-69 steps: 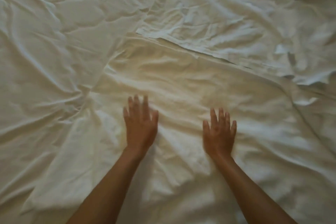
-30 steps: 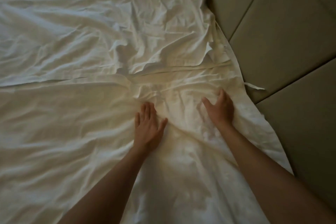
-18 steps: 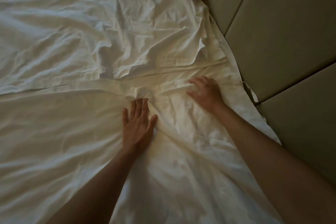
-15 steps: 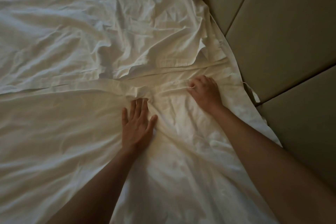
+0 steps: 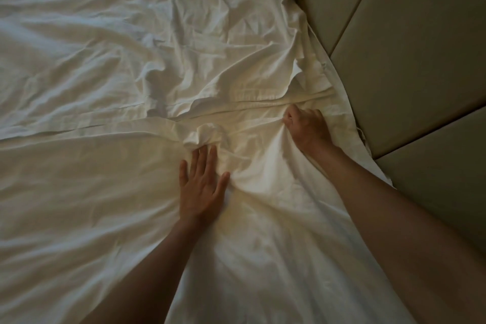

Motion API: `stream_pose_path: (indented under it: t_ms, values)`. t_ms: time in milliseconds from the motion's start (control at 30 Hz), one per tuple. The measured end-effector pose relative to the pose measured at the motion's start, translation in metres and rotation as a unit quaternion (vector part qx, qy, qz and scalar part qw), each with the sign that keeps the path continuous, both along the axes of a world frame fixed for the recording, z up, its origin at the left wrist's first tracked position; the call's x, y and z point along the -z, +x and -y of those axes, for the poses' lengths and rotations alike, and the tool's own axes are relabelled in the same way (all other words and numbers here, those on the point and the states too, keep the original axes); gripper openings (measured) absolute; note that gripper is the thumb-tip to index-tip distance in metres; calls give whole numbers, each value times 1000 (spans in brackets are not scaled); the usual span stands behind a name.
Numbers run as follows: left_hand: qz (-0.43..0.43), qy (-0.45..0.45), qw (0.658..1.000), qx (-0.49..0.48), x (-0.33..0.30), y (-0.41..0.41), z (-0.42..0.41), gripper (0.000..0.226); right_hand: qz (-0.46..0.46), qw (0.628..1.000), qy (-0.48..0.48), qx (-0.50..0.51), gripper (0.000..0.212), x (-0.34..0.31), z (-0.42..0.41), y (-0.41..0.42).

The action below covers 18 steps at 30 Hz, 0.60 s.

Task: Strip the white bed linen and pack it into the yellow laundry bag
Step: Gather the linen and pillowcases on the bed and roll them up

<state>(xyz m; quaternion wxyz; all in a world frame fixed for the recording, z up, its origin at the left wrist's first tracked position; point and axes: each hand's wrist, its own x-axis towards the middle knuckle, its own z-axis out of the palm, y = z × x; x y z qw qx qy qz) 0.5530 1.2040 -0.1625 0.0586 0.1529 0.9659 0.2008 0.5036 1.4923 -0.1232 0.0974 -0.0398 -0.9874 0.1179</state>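
Head view, our catalogue of what lies before us, largest item first. Item one: the bed (image 5: 65,218), filling the frame from the left edge across to the right of middle, wholly covered in cloth. Item two: the white bed linen (image 5: 118,66), rumpled and creased, lying in at least two layers; an upper sheet covers the far part and ends in a hemmed edge (image 5: 249,92) running across the middle, while a lower sheet spreads toward us and drapes over the bed's right side. Item three: the padded panelling (image 5: 407,47), beige, divided by slanting seams, standing along the right side of the bed and touching the linen's edge; we cannot tell whether it is headboard or wall. The room is dim, with warm light falling on the cloth around our hands. Item four: our two bare forearms, reaching in from the bottom edge. Item five: our left hand (image 5: 202,187), flat on the lower sheet with fingers straight and spread, pressing down just below a small bunched fold (image 5: 207,134). Item six: our right hand (image 5: 307,126), near the bed's right side, fingers curled and clutching a gather of the linen just below the hemmed edge.
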Motion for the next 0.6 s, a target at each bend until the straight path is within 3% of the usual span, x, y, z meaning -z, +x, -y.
stream_pose_path:
  t_ms: [200,333,433,600]
  values:
    - [4,-18,1000,1,-17,-8,-8,75,-167,968,184,-38,20,-40,-6,-18]
    - [-9,3,1000,-8,-26,-33,-24,77,-164,955,240,-61,19,-45,-16,-40]
    - [-35,-11,999,-3,-16,-38,-27,74,-115,968,214,-60,22,-14,-32,-34]
    - [-56,-65,996,-9,2,-42,-25,69,-57,991,112,44,35,11,-48,-31]
